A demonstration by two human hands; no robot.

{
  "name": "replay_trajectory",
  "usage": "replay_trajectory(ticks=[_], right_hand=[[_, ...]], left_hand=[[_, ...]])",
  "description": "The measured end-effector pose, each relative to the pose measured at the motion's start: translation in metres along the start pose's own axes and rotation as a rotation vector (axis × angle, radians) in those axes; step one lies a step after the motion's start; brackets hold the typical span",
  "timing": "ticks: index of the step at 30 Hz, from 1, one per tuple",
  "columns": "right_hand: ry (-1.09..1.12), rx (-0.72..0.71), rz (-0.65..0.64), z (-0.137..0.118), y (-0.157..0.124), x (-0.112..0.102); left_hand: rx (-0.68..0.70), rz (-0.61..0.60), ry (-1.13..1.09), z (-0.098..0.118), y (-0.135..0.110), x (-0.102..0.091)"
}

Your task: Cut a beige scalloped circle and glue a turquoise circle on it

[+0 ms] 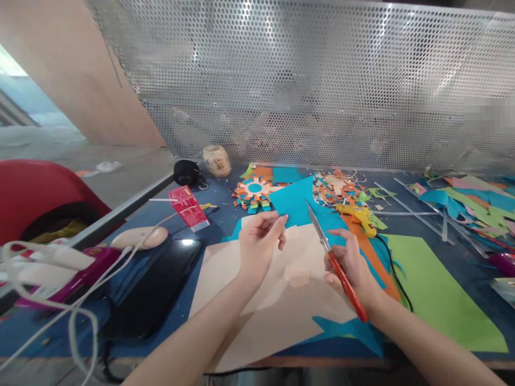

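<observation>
My left hand (259, 244) pinches the lower edge of a blue piece of paper (293, 197) between thumb and fingers, holding it above the table. In my right hand (356, 271) is a pair of scissors (321, 230) with red handles. Its blades point up and away, and the tip overlaps the blue paper in view; whether they touch I cannot tell. Below both hands lies a large cream sheet (215, 279), with a small cream piece (296, 274) on it. A pointed blue cutout (346, 329) rests at the sheet's near edge.
A yellow glue gun (360, 215) lies beyond my right hand. Fringed paper flowers (255, 188) and scraps sit at the back, before a perforated metal screen (322, 80). Left are a black phone (161, 289), a red packet (187, 206) and white cables; right, a green sheet (438, 300).
</observation>
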State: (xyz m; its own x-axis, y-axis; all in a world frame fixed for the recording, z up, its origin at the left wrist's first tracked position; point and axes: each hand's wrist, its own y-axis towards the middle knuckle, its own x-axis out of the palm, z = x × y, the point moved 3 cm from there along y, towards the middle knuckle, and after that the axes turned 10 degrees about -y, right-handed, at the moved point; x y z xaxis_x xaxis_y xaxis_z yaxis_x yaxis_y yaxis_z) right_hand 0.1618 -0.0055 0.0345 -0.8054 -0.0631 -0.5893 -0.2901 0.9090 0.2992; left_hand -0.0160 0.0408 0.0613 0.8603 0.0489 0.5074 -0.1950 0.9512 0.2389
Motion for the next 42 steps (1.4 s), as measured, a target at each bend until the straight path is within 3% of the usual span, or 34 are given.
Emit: replay_trajectory(ticks=[8,31,42], right_hand=[[0.097,0.022,-0.022,-0.008,0.002,-0.001],[-0.022,0.076,-0.002,-0.001,0.005,-0.003],[0.012,0.078,-0.037,-0.005,0.006,-0.007]], left_hand=[[-0.021,-0.046,0.064,0.000,0.000,0.002],[0.086,-0.005,0.036,-0.007,0.014,-0.012],[0.105,-0.056,0.099,-0.005,0.010,-0.009]])
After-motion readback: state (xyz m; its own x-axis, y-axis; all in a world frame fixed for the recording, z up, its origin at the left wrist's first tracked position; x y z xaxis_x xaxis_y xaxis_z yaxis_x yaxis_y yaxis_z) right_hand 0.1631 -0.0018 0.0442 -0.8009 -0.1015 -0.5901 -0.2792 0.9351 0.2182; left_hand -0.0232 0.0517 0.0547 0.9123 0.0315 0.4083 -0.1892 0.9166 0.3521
